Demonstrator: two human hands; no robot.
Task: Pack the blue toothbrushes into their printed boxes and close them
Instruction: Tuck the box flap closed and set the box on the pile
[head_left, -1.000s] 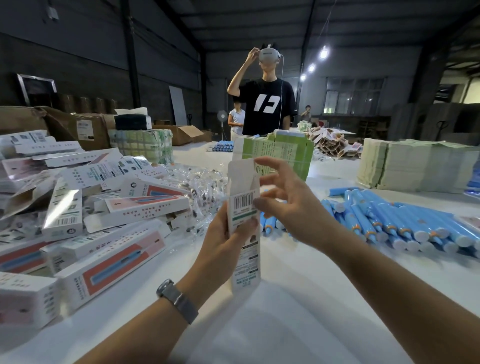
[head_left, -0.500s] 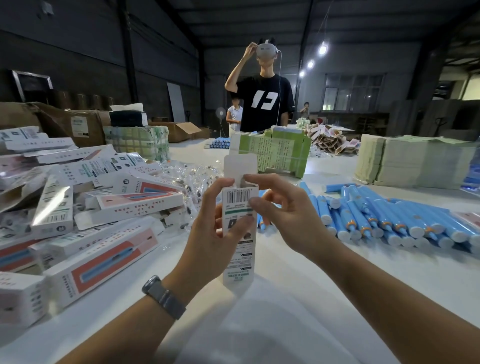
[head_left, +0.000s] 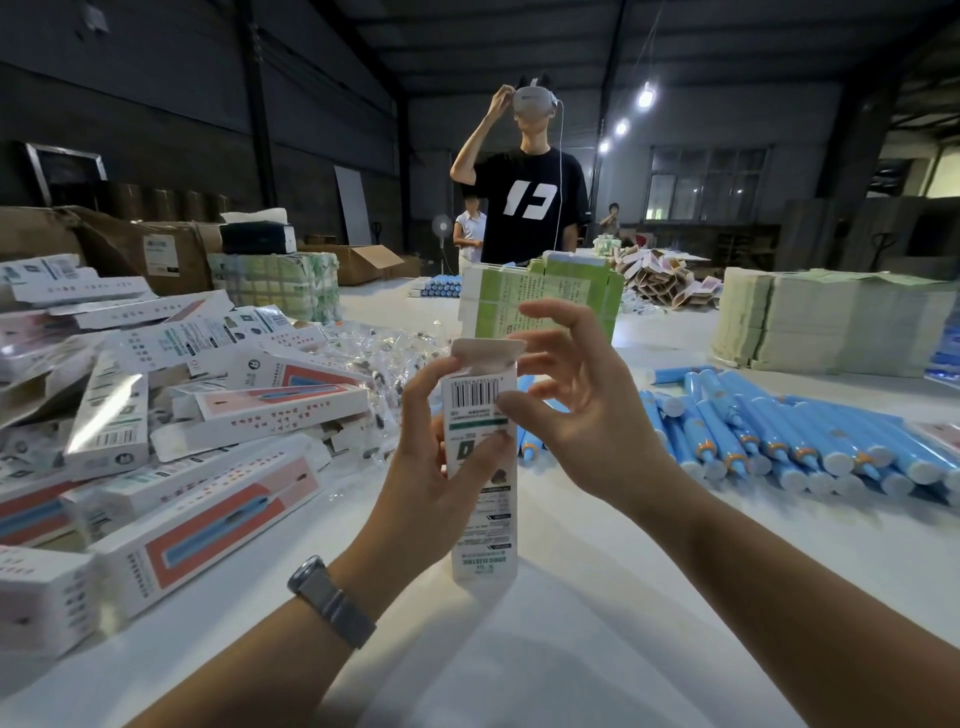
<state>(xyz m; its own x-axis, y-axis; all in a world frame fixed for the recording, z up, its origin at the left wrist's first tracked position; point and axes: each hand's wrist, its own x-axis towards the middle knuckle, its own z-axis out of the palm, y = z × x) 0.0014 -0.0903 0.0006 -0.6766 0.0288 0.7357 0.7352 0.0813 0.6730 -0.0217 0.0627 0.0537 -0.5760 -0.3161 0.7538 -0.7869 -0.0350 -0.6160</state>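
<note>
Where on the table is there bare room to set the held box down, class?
Bare table lies in front, between the box pile on the left and the toothbrushes on the right. Another free strip runs behind the toothbrushes, before the paper stacks. Both sides are crowded.

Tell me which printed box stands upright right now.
The box held in the left hand, barcode side facing the camera, top flap raised. The other boxes lie flat in the pile at left.

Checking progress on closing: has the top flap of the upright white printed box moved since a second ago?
Yes. The top flap has folded down toward the barcode; earlier it stood tall against the green carton stack.
</note>
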